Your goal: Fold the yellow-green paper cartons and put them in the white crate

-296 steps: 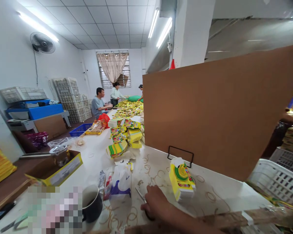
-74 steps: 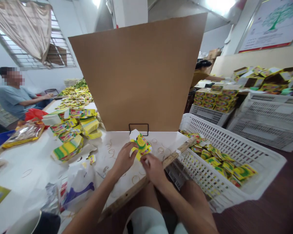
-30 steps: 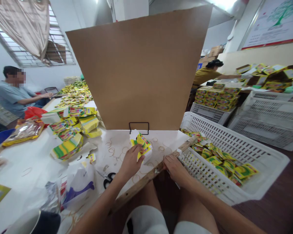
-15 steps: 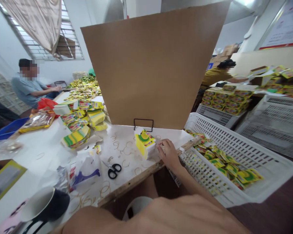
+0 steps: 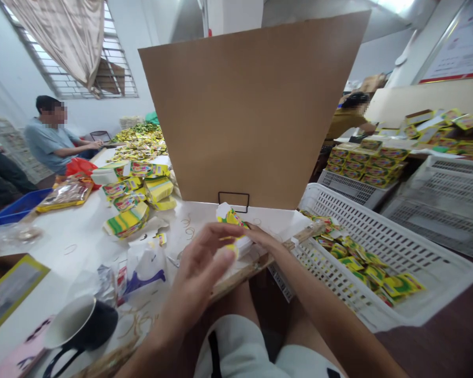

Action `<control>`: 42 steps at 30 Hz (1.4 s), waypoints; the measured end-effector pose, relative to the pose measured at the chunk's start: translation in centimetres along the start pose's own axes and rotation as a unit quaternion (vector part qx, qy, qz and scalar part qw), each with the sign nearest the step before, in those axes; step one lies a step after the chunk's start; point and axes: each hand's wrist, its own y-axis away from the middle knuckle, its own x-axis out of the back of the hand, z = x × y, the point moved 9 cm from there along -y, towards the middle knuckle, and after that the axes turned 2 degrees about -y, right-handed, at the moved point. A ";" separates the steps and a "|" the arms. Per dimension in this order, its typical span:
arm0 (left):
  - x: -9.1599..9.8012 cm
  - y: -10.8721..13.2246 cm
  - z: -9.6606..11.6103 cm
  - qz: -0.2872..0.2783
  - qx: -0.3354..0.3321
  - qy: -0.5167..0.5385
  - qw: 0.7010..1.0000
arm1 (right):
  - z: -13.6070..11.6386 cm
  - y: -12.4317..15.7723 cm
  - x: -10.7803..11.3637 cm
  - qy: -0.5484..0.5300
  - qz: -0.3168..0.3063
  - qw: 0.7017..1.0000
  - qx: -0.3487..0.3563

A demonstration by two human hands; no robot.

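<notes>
A small stack of yellow-and-green printed packets (image 5: 230,216) lies near the front edge of the white table, partly covered by my hands. My left hand (image 5: 199,270) is raised in front of the stack, its thumb and fingers apart and slightly curved. A bit of yellow shows by the thumb tip; I cannot tell whether it is held. My right hand (image 5: 262,236) reaches to the right side of the stack. Its fingertips are hidden behind my left hand and the stack, so its grip does not show.
A large cardboard sheet (image 5: 244,121) stands behind the stack, by a black wire stand (image 5: 234,194). More packet bundles (image 5: 126,220) lie to the left. A dark mug (image 5: 98,323) sits near left. A white basket (image 5: 429,273) of packets stands right. Two people sit further off.
My left hand has come up from below into the space before the stack, hiding the scissors. My right hand has shifted left against the stack. The top of the stack looks tilted now.
</notes>
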 end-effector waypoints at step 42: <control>-4.1 5.8 -5.6 -0.062 -0.172 -0.099 0.978 | 0.3 19.5 0.6 -0.319 0.058 0.946 -0.030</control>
